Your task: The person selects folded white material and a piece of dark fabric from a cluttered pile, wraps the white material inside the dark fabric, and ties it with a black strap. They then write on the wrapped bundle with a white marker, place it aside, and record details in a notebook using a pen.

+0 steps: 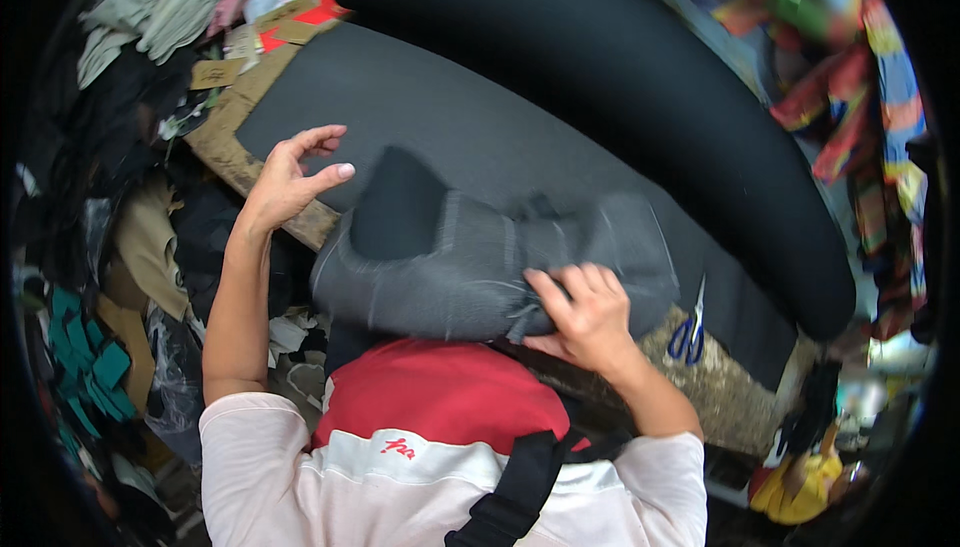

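A bundle of dark grey cloth (430,292) with pale stitch-like lines lies across the near edge of the work table, pinched in at its middle as if tied; it is slightly blurred. My right hand (585,312) grips the bundle at this gathered middle, its fingers curled over the cloth. A smooth black rounded piece (398,209) rests on the bundle's left part. Raised in the air to the left of that piece, my left hand (295,177) is empty, with thumb and fingers apart.
Blue-handled scissors (688,337) lie right of the bundle. Behind it a thick black fabric roll (600,97) curves across the table, above a flat dark grey sheet (400,87). Cloth scraps (95,367) heap on the left; colourful fabric (840,97) hangs far right.
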`<state>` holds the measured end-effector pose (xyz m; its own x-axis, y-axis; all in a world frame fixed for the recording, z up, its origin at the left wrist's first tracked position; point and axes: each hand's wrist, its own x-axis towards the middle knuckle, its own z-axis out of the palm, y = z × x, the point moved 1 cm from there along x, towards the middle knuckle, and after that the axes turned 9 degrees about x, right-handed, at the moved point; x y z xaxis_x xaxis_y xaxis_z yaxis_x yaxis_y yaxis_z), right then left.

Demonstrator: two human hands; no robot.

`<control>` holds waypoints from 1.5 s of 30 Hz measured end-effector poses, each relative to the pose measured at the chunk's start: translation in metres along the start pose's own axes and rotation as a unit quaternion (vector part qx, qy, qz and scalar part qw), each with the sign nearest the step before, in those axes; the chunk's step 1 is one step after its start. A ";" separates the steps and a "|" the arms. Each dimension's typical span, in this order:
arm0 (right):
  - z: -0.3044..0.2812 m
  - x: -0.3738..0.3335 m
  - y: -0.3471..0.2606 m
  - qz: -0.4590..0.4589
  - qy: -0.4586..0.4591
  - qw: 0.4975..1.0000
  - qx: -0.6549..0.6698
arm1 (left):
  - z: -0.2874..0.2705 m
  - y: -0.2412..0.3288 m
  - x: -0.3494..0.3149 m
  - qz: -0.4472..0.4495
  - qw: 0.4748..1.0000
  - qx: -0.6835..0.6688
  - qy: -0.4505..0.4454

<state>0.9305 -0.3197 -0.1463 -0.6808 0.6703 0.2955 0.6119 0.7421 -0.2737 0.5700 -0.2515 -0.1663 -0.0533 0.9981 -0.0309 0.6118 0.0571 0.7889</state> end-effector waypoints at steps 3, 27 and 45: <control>-0.016 -0.005 0.012 0.097 0.027 0.995 -0.029 | -0.024 -0.043 -0.003 -0.047 0.990 -0.130 0.041; -0.051 0.231 0.131 0.261 -0.011 0.948 -0.185 | -0.058 -0.165 0.294 -0.030 0.942 0.019 0.334; -0.005 0.263 0.190 0.255 0.115 0.909 -0.309 | -0.132 -0.204 0.449 0.054 0.891 0.311 0.326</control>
<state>0.8697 -0.0026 -0.1157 -0.1857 0.8589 0.4773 0.9822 0.1475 0.1167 0.3166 0.1816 -0.2601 -0.2899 0.7848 0.5478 0.9498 0.1653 0.2657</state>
